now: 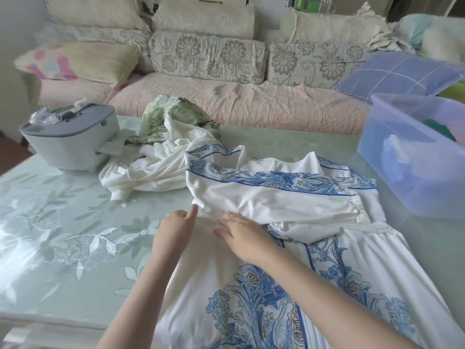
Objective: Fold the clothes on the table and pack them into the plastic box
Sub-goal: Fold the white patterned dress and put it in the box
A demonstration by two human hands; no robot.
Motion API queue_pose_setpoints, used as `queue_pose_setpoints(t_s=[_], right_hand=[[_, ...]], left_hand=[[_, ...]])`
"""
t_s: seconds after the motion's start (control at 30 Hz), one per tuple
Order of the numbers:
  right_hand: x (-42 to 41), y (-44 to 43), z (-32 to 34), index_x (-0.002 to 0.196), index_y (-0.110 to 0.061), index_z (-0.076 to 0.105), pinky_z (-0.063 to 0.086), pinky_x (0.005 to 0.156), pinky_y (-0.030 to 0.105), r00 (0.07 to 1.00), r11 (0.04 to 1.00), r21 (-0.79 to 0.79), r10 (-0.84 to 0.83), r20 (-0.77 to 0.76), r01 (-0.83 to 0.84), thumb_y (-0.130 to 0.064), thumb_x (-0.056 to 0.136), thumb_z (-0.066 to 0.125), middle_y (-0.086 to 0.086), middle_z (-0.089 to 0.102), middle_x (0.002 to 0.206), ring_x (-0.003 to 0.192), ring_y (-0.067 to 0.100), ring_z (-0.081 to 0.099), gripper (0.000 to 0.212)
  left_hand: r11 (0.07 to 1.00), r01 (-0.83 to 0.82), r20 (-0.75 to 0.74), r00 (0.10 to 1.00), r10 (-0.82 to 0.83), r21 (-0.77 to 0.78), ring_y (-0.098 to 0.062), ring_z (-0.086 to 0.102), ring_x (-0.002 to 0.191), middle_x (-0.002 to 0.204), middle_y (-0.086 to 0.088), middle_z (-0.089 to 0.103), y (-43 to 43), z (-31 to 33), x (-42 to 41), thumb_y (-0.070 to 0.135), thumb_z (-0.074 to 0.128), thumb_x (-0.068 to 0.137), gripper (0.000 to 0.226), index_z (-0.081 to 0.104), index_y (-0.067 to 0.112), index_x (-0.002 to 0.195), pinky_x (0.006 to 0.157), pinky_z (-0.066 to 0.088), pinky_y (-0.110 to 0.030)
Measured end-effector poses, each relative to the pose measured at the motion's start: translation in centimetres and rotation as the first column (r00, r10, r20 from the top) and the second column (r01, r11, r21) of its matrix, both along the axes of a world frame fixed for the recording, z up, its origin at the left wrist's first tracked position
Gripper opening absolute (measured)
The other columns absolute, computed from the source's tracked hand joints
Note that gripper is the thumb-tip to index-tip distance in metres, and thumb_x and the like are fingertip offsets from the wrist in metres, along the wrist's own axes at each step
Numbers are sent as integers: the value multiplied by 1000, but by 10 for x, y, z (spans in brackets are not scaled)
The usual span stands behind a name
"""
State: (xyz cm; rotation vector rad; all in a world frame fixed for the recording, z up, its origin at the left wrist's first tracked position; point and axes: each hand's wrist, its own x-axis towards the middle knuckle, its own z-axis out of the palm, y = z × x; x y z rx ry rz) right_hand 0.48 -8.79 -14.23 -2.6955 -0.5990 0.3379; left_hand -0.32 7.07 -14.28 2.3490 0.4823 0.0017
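Your right hand (242, 235) lies flat, fingers spread, on the dress (276, 201); your left hand (176, 226) touches its folded edge, grip unclear.

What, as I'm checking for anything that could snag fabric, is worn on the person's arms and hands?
Nothing that shows. The left hand and right hand are ungloved, with no ring, watch or bracelet visible. The left forearm and right forearm are bare down to the frame's edge, so no sleeve comes into view.
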Motion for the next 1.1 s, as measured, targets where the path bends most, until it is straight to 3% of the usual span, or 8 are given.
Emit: queue_pose_setpoints(t_s=[0.1, 0.27, 0.47, 0.57, 0.67, 0.87, 0.97, 1.1], right_hand=[[9, 6, 14, 111, -9, 58, 41, 95, 37, 996, 986, 141, -87, 8, 85, -33, 101, 34, 10, 56, 123, 117, 32, 52, 35], [53, 45, 42, 111, -10, 57, 44, 91, 38, 967, 930, 269, -251, -34, 251, -39, 96, 39, 11, 60, 118, 113, 32, 54, 37], [87, 101, 50, 121, -7, 53, 37, 76, 31, 955, 962, 41, -273, 114, 270, -48, 88, 56, 9, 60, 122, 115, 27, 56, 53], [96, 115, 43, 131, 0, 39, 47, 73, 31, 936, 949, -138, -245, 252, 285, -28, 88, 64, 8, 57, 127, 116, 27, 57, 57], [104, 112, 39, 126, -1, 49, 51, 82, 36, 921, 946, -165, -214, 324, 277, 2, 95, 41, 10, 58, 125, 116, 29, 57, 33], [109, 80, 45, 108, -3, 61, 41, 71, 32, 879, 930, 125, -367, 305, 345, 3, 93, 45, 13, 66, 110, 104, 31, 62, 23], [121, 42, 46, 102, -1, 64, 41, 72, 31, 815, 764, 402, -575, 71, 504, -10, 92, 50, 19, 66, 102, 97, 31, 62, 19], [139, -9, 38, 65, -10, 48, 28, 55, 28, 741, 549, 602, -663, -108, 580, -8, 88, 51, 9, 44, 76, 75, 16, 42, 23]], left_hand=[[995, -84, 43, 995, 87, -58, -27, 59, 70, 62, -1, 57, 1, -2, 2, 46, 58, 86, 33, 57, 17, 70, 57, 36, -30], [978, -136, 153, 975, 161, -161, -25, 58, 77, 75, 0, 62, -6, -1, 6, 45, 56, 89, 30, 62, 16, 84, 59, 35, -30], [970, -56, 244, 963, 115, -238, -21, 57, 69, 70, 3, 64, -19, 0, 4, 30, 55, 89, 17, 59, 15, 83, 58, 35, -31], [969, 7, 300, 951, 70, -249, -12, 44, 52, 54, 8, 53, -22, 3, 4, 15, 55, 86, 15, 52, 14, 71, 50, 31, -30], [956, 58, 327, 944, 40, -287, -5, 37, 42, 41, 12, 45, -24, 7, 2, 9, 55, 83, 26, 46, 17, 60, 42, 26, -18], [955, 132, 254, 965, -63, -266, 1, 45, 42, 55, 6, 53, -25, 16, 0, 27, 66, 84, 13, 62, 19, 94, 43, 33, -12], [950, 267, 77, 963, -258, -163, 1, 50, 44, 60, 7, 60, -20, 21, -11, 33, 70, 79, 25, 56, 28, 100, 44, 36, -13], [862, 503, -60, 860, -507, -70, 5, 57, 55, 68, 8, 63, -22, 37, -35, 35, 68, 80, 21, 60, 30, 99, 53, 43, -14]])
